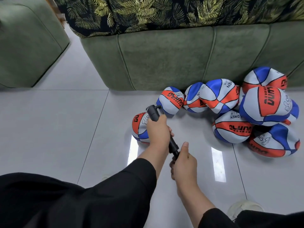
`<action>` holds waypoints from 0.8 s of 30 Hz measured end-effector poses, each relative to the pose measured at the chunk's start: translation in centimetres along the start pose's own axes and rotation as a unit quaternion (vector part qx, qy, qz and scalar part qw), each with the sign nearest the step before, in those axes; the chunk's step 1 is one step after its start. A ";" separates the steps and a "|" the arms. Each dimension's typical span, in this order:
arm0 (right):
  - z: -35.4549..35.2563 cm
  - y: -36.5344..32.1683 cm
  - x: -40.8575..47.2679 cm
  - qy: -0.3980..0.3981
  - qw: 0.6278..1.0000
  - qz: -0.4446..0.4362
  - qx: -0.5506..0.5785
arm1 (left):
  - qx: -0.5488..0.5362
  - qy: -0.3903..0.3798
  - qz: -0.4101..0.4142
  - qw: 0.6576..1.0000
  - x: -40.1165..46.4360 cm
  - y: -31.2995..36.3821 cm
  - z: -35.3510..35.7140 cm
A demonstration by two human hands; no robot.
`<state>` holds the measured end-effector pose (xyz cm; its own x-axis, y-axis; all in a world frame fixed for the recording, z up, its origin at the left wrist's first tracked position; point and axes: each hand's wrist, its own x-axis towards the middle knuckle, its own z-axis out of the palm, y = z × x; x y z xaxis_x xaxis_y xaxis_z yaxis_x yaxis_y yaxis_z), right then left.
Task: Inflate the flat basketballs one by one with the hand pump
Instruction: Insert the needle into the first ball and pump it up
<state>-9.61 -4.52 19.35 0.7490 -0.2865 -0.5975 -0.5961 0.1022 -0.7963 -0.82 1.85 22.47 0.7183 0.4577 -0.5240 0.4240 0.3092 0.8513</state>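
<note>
Your left hand [157, 129] is wrapped around the barrel of the black hand pump [160, 127], steadying it over the red, white and blue basketball [139, 127] on the floor tiles [65, 129] — probably to keep the nozzle end at the valve, though that join is hidden behind your hand. Your right hand [183, 163] grips the pump's handle, set to work the plunger. Further right, the other sagging basketballs [230, 109] lie heaped against the green sofa [164, 60] — no container holds them.
</note>
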 end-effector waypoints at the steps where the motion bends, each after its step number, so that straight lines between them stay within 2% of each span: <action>1: -0.1 -0.1 0.2 0.003 1.000 -0.005 0.001 | -0.001 -0.004 -0.007 1.000 -0.2 -0.4 0.2; 6: -0.2 -0.8 0.9 -0.006 0.999 -0.026 -0.026 | -0.030 -0.006 -0.032 0.999 0.0 0.0 0.2; 12: -1.2 0.5 0.1 -0.025 1.000 -0.005 -0.009 | -0.042 0.042 -0.015 0.998 1.3 2.5 -0.5; 17: -1.3 0.8 0.0 -0.028 1.000 -0.006 -0.008 | -0.030 0.052 0.017 0.998 1.9 3.2 -0.9; 24: 0.2 -1.7 0.9 -0.007 1.000 -0.021 -0.011 | -0.032 0.006 0.002 0.999 1.0 1.6 0.0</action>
<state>-7.92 -4.75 20.14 0.7776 -0.2771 -0.5643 -0.5695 0.0697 -0.8190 0.57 2.75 23.29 0.7133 0.4682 -0.5216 0.3847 0.3605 0.8497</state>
